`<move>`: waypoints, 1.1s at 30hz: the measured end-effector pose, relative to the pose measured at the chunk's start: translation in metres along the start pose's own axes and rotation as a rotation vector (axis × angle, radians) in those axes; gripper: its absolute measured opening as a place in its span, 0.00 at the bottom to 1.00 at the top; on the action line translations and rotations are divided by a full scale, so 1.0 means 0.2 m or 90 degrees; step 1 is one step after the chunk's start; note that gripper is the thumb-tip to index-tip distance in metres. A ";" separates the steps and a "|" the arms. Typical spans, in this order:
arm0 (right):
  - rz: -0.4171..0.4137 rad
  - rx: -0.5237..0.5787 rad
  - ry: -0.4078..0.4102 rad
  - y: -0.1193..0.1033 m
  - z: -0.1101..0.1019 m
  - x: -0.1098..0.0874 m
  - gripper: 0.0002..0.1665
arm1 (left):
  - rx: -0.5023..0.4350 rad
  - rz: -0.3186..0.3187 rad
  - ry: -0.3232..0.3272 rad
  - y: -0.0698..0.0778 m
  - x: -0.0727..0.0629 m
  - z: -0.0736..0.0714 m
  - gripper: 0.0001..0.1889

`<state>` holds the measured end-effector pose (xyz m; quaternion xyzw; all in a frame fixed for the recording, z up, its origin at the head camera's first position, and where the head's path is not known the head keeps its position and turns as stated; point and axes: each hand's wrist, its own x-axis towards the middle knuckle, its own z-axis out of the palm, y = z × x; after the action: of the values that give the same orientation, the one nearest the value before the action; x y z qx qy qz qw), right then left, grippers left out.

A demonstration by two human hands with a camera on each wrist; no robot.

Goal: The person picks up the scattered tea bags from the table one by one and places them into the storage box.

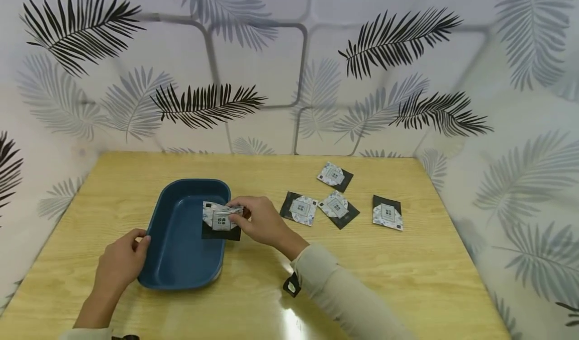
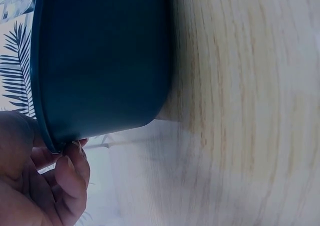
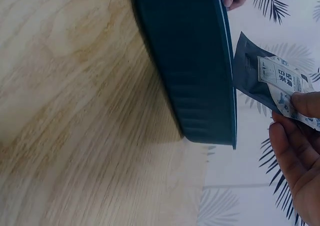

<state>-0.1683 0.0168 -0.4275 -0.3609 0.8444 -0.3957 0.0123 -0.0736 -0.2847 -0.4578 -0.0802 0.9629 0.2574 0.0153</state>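
Right hand: the right hand (image 1: 260,222) pinched a packet (image 1: 221,223) between thumb and fingers, gripping it by its upper right part.
Held packet: it hung above the right side of the blue tray (image 1: 181,244), its pale printed label facing up and its dark end toward the person; whether it touched the rim, I could not tell.
Left hand: the left hand (image 1: 121,259) gripped the tray's left rim, fingers curled at the edge, as the left wrist view showed close up.
Blue tray: deep, with rounded corners, it sat on the left part of the table.
Right sleeve: a pale sleeve (image 1: 348,292) covered the forearm, with a small dark object (image 1: 291,284) beside the cuff.
Loose packets: four more of the same patterned kind lay flat to the right of the tray: a left packet (image 1: 299,208), a middle packet (image 1: 338,209) just beside it, a far packet (image 1: 334,176) behind the middle one, and a right packet (image 1: 387,213) apart from the other three.
Table: light yellow wood grain (image 1: 407,274), shiny near the front.
Wall: behind the table, a pale backdrop (image 1: 258,73) carried black and grey leaf prints.
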 end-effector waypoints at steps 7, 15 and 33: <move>-0.009 -0.002 -0.010 -0.04 0.03 0.04 0.15 | 0.008 -0.011 -0.001 0.02 0.02 0.00 0.21; -0.031 0.014 -0.024 -0.06 0.08 0.06 0.14 | 0.021 -0.010 0.002 0.01 0.02 -0.01 0.21; -0.042 0.027 -0.062 -0.08 0.19 0.07 0.12 | 0.031 -0.073 -0.021 0.03 0.01 0.00 0.21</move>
<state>-0.1565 -0.0235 -0.4383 -0.4066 0.8219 -0.3960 0.0480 -0.0756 -0.2807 -0.4547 -0.1306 0.9623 0.2339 0.0477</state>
